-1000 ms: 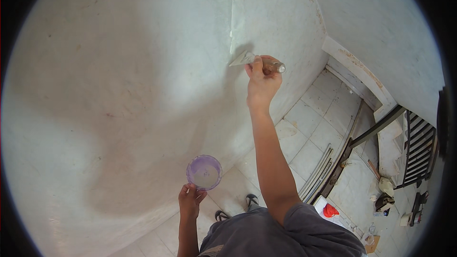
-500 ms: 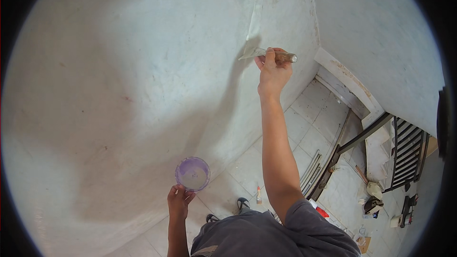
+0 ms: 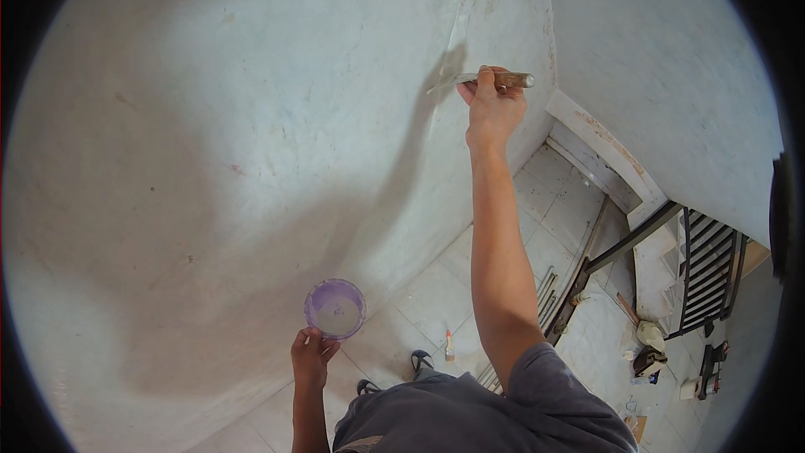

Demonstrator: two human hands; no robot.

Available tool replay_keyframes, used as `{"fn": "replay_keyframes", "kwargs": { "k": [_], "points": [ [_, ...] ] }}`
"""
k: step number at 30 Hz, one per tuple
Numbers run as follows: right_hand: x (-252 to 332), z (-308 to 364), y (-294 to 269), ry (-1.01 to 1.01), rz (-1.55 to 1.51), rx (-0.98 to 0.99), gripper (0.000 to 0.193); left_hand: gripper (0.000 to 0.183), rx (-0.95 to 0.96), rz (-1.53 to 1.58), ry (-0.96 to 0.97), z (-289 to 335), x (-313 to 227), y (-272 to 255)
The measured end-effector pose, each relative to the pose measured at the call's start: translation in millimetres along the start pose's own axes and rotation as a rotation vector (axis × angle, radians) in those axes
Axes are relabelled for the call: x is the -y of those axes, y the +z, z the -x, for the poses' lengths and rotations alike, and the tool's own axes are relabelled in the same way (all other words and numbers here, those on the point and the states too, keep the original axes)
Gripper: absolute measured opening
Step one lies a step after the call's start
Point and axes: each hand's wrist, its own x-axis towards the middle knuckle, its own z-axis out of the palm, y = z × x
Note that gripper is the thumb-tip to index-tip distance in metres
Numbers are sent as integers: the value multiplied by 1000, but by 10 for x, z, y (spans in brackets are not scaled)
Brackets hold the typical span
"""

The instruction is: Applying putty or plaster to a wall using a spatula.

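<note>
My right hand (image 3: 495, 109) is closed around the wooden handle of a putty knife (image 3: 514, 80), held up against the pale wall (image 3: 319, 101). The knife's thin blade points left and meets or nearly meets the wall beside a long vertical crack-like line (image 3: 457, 25). Low in front of me, my left hand (image 3: 311, 355) grips the near rim of a small purple tub (image 3: 311, 298). Whitish paste (image 3: 338, 315) lies in the bottom of this tub.
A paintbrush (image 3: 449, 346) lies on the tiled floor (image 3: 436, 285) near my feet. To the right are metal rods (image 3: 547, 295), a dark stair railing (image 3: 713, 273), white steps (image 3: 652, 273), a pale bag (image 3: 650, 334) and assorted tools. Another wall (image 3: 662, 50) rises on the right.
My right hand has moved slightly up and to the right with the putty knife, whose blade now looks more edge-on. My left hand and the tub have barely shifted.
</note>
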Motion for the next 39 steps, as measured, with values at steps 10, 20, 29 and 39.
{"fn": "replay_keyframes", "kwargs": {
  "k": [10, 20, 29, 39],
  "points": [
    [190, -66, 100, -90, 17, 36, 11, 16, 11, -1, 3, -2, -1, -36],
    [292, -26, -193, -83, -188, 76, 10, 17, -6, -10, 15, 32, -61, -27],
    [52, -129, -188, -124, -21, 46, 13, 14, -24, -26, 14, 38, -4, -47],
    [316, -91, 262, -387, 564, 113, 14, 13, -36, 17, 1, 86, -13, -83]
  ]
}}
